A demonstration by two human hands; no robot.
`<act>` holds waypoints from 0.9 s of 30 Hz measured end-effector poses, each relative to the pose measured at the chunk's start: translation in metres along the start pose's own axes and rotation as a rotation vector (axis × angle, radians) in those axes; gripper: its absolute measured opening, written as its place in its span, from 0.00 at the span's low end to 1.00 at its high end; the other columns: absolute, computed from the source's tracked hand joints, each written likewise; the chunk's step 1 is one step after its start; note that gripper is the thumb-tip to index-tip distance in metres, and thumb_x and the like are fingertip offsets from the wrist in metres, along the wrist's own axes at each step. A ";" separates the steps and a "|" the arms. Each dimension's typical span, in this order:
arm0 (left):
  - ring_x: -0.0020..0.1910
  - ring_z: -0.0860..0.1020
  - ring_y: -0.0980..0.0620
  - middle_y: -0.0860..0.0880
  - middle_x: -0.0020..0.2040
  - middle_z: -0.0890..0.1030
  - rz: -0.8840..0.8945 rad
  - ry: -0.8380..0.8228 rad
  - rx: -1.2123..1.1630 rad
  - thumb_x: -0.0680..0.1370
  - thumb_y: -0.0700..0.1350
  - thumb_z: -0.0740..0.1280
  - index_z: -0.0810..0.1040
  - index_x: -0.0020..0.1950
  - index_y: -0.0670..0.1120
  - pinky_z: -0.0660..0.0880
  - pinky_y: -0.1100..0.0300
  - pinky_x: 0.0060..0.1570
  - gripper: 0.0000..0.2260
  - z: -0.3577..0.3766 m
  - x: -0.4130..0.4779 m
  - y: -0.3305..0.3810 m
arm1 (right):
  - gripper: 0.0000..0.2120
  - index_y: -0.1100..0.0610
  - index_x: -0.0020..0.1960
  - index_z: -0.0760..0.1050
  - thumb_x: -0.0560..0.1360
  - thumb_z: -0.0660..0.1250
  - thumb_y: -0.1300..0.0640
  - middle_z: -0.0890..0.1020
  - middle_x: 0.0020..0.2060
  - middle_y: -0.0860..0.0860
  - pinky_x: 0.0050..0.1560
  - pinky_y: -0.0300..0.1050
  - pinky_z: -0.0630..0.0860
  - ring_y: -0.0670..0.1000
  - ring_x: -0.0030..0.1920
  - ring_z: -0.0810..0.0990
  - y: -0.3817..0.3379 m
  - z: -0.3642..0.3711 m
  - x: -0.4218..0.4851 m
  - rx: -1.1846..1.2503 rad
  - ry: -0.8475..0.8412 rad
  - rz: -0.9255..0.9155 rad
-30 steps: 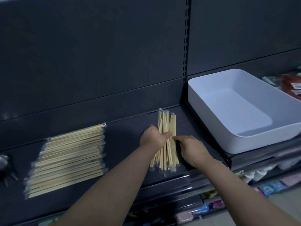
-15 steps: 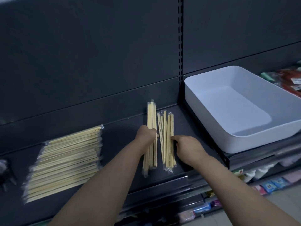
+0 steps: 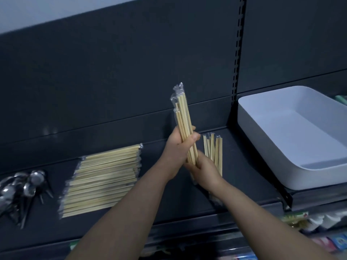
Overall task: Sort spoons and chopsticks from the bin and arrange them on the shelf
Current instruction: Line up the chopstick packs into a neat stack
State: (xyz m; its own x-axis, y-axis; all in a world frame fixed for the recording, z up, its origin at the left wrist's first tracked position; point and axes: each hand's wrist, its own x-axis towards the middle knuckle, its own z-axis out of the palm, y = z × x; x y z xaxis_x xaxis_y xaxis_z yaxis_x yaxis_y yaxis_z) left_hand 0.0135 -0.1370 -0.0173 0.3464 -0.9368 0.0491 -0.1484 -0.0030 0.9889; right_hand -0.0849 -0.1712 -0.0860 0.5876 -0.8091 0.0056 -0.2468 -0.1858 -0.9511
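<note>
My left hand [image 3: 178,147] grips a small bundle of plastic-wrapped wooden chopsticks [image 3: 183,117], held upright above the dark shelf [image 3: 165,207]. My right hand [image 3: 204,169] grips the bundle's lower end from below. A second small group of wrapped chopsticks [image 3: 214,149] lies on the shelf just right of my hands, partly hidden by my right hand. To the left lies a wide row of wrapped chopsticks [image 3: 101,179]. At the far left sits a pile of metal spoons [image 3: 20,190]. The white bin [image 3: 293,136] on the right looks empty.
The shelf's dark back panel [image 3: 131,81] rises right behind the chopsticks. A slotted upright post [image 3: 237,53] separates this shelf from the one carrying the bin. Packaged goods [image 3: 304,222] fill the lower shelves at the bottom right.
My left hand has lifted its bundle off the shelf and stood it upright. My right hand left the other group and took hold of the raised bundle's lower end. The view shifted left, revealing the spoons.
</note>
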 end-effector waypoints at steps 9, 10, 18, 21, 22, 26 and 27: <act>0.53 0.80 0.52 0.41 0.54 0.82 -0.018 -0.019 0.003 0.76 0.45 0.68 0.76 0.55 0.49 0.77 0.63 0.51 0.08 -0.008 -0.006 -0.016 | 0.15 0.49 0.61 0.69 0.76 0.68 0.57 0.81 0.45 0.46 0.40 0.39 0.73 0.45 0.43 0.79 0.011 0.007 -0.004 0.057 0.009 0.015; 0.52 0.81 0.53 0.42 0.53 0.82 -0.018 -0.022 0.016 0.76 0.44 0.68 0.76 0.54 0.48 0.76 0.64 0.50 0.07 -0.008 -0.006 -0.015 | 0.12 0.50 0.59 0.69 0.77 0.66 0.58 0.80 0.44 0.47 0.40 0.39 0.72 0.45 0.41 0.78 0.011 0.009 -0.004 0.051 -0.020 0.012; 0.48 0.80 0.49 0.42 0.49 0.82 -0.051 0.298 -0.114 0.68 0.50 0.73 0.76 0.51 0.48 0.77 0.52 0.51 0.15 -0.063 -0.017 -0.017 | 0.07 0.56 0.52 0.60 0.80 0.59 0.58 0.73 0.44 0.53 0.38 0.47 0.67 0.54 0.43 0.74 -0.025 0.036 -0.005 -0.413 -0.163 -0.058; 0.44 0.80 0.45 0.42 0.44 0.80 -0.102 0.552 -0.167 0.68 0.49 0.76 0.74 0.50 0.42 0.79 0.47 0.49 0.18 -0.119 -0.038 -0.030 | 0.09 0.54 0.49 0.58 0.78 0.60 0.60 0.72 0.45 0.53 0.41 0.46 0.66 0.55 0.44 0.72 -0.040 0.066 -0.009 -0.672 -0.227 -0.073; 0.45 0.81 0.44 0.41 0.46 0.81 -0.123 0.636 -0.187 0.69 0.47 0.77 0.73 0.52 0.40 0.80 0.46 0.50 0.19 -0.138 -0.048 -0.035 | 0.10 0.54 0.49 0.58 0.78 0.61 0.61 0.73 0.47 0.53 0.42 0.46 0.66 0.55 0.45 0.72 -0.044 0.079 -0.010 -0.729 -0.247 -0.081; 0.58 0.76 0.45 0.46 0.61 0.73 -0.196 0.895 -0.111 0.71 0.44 0.77 0.65 0.68 0.42 0.74 0.49 0.62 0.31 -0.209 -0.095 -0.056 | 0.12 0.54 0.55 0.63 0.75 0.61 0.65 0.74 0.52 0.52 0.46 0.47 0.65 0.55 0.54 0.73 -0.060 0.139 -0.021 -0.866 -0.323 -0.106; 0.59 0.74 0.47 0.49 0.61 0.71 -0.218 0.908 -0.035 0.72 0.44 0.76 0.65 0.69 0.44 0.72 0.53 0.62 0.30 -0.224 -0.107 -0.061 | 0.16 0.54 0.59 0.64 0.75 0.60 0.66 0.74 0.53 0.52 0.48 0.48 0.66 0.55 0.56 0.73 -0.063 0.153 -0.024 -0.895 -0.334 -0.115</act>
State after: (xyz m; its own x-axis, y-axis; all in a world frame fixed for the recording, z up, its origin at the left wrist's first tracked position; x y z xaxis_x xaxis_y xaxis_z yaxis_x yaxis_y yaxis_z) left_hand 0.1933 0.0413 -0.0518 0.9567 -0.2844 -0.0624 0.0284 -0.1222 0.9921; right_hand 0.0343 -0.0543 -0.0739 0.8003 -0.5841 -0.1356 -0.5888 -0.7228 -0.3617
